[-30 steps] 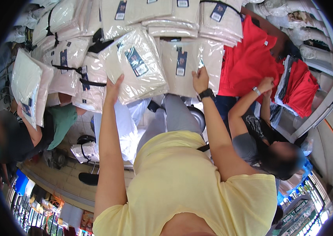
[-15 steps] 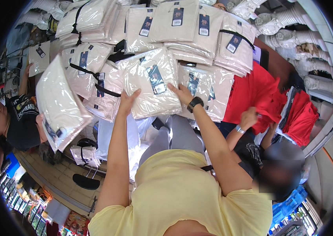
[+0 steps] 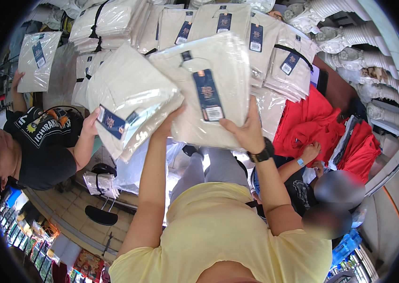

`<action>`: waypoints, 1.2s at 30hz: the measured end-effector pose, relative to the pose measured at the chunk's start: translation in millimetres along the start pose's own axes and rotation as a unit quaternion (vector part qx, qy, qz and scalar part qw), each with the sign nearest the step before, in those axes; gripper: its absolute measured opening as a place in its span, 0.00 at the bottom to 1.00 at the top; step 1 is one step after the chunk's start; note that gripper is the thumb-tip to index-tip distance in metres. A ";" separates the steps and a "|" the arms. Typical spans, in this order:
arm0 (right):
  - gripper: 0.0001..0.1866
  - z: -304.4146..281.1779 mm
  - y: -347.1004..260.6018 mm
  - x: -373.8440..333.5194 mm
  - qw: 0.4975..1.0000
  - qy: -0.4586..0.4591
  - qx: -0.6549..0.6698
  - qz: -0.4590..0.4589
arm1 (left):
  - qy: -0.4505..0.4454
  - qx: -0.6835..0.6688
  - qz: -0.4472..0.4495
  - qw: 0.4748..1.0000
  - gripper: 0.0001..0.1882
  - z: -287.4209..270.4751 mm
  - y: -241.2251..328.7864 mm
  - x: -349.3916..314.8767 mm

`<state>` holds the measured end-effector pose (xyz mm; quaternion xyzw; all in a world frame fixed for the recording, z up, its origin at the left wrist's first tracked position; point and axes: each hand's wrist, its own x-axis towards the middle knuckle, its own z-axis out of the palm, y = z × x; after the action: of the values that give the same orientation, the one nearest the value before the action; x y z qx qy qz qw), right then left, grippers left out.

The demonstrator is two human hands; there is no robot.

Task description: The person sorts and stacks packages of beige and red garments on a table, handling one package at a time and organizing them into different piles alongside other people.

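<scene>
Gripping a cream bagged garment pack (image 3: pixel 207 96), right hand (image 3: pixel 242 132) clamps its lower right edge, left hand (image 3: pixel 168 123) closes on lower left; pack sits above both hands. Beside left hand, second cream pack (image 3: pixel 131 96) held by another person's hand (image 3: pixel 89 123). Red shirts (image 3: pixel 310 120) right of grip.

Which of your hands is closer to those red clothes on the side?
Right. The right hand grips the bagged cream garment just beside the red clothes; the left hand holds the bag's far edge.
</scene>
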<state>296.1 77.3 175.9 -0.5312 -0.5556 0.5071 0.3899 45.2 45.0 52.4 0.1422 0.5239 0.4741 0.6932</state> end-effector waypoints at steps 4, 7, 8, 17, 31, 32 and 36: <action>0.31 -47.0 6.8 -2.4 0.957 -0.065 0.169 0.225 | -0.044 0.078 0.026 0.996 0.37 71.4 6.4 -7.9; 0.27 -68.6 26.8 -13.6 0.945 -0.034 0.198 0.259 | -0.095 0.187 0.054 0.976 0.44 101.6 13.8 1.5; 0.27 -71.3 28.5 -15.7 0.941 -0.012 0.219 0.257 | -0.107 0.204 0.053 0.972 0.47 109.3 17.4 6.5; 0.29 -94.9 72.3 -38.1 0.861 0.044 0.427 0.272 | -0.243 0.327 0.063 0.911 0.52 147.7 46.6 28.6; 0.16 -42.2 28.6 150.1 0.878 -0.085 0.412 0.230 | 0.044 0.469 0.209 0.857 0.50 138.7 173.6 86.5; 0.14 -25.4 33.2 183.4 0.891 -0.105 0.390 0.207 | 0.086 0.495 0.235 0.832 0.48 130.1 187.0 102.6; 0.14 41.8 48.3 270.5 0.874 -0.220 0.385 0.196 | 0.027 0.562 0.300 0.770 0.49 80.9 244.6 138.5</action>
<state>229.3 333.9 92.5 -0.3119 -0.2718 0.8508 0.3240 -9.2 305.7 173.4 0.6434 0.6461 0.2831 0.2974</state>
